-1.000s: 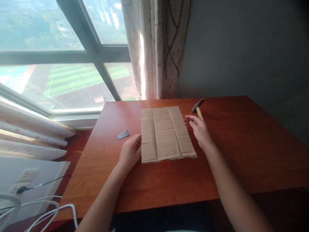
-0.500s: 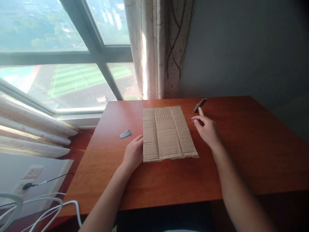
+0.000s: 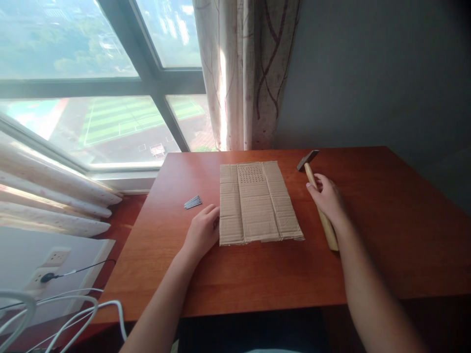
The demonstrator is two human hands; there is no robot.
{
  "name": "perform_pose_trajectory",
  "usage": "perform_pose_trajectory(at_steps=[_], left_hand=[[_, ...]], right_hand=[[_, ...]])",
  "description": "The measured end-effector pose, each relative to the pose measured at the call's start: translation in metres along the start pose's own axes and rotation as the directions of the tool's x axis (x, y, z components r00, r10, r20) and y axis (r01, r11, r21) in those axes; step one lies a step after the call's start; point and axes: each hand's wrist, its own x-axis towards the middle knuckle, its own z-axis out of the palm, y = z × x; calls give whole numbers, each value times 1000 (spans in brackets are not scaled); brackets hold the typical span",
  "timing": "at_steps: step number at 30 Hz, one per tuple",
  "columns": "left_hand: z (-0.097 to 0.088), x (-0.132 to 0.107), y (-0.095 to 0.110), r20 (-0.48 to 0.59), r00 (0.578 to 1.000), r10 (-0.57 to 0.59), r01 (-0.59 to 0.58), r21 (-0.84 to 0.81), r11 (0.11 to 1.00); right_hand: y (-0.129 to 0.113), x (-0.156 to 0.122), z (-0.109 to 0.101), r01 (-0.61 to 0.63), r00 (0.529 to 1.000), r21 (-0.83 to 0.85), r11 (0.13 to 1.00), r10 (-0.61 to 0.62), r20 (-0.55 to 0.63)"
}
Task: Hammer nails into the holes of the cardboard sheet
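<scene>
We've got the cardboard [image 3: 259, 211] flat mid-bench [image 3: 397, 220], a dense grid of small dark dots [image 3: 251, 174] in its far middle panel; holes or marks, can't tell. Near part of that panel and both side panels show no such grid. Nails [image 3: 193, 202] lie bunched left of the board, apart from it; none stands in it. Our left hand [image 3: 202, 229] is half curled at the board's left edge, fingertips hidden, so can't tell if it grips. Our right hand [image 3: 328, 198] is part open over the hammer [image 3: 327, 228], thumb and fingers either side of the handle; firmness of hold unclear. Hammer lies right of the board, head at the far end. Our read: tools laid out, dot grid done, no nail picked up or driven yet.
</scene>
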Motion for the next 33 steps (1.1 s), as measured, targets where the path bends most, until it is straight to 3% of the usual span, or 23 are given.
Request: perform_pose_trajectory(at_steps=[3, 6, 9, 12, 19, 33], left_hand=[[-6, 0, -14, -97, 995, -21, 31, 104, 994], [-18, -2, -28, -208, 973, -98, 151, 259, 954], [-29, -4, -33, -224, 959, -171, 257, 443, 859], [-36, -4, -32, -194, 961, -197, 273, 542, 795], [-36, -1, -32, -135, 970, -200, 241, 597, 765], [-33, -1, -36, -121, 974, -193, 226, 623, 749]], right_hand=[[4, -1, 3, -29, 999, -16, 999, 29, 26], [3, -2, 2, -52, 997, -44, 998, 54, 51], [0, -3, 1, -62, 995, -71, 996, 67, 75], [-4, -4, -1, -68, 993, -91, 994, 76, 95], [-8, -5, -4, -77, 987, -132, 988, 95, 132], [-7, -5, -4, -85, 986, -128, 988, 103, 135]])
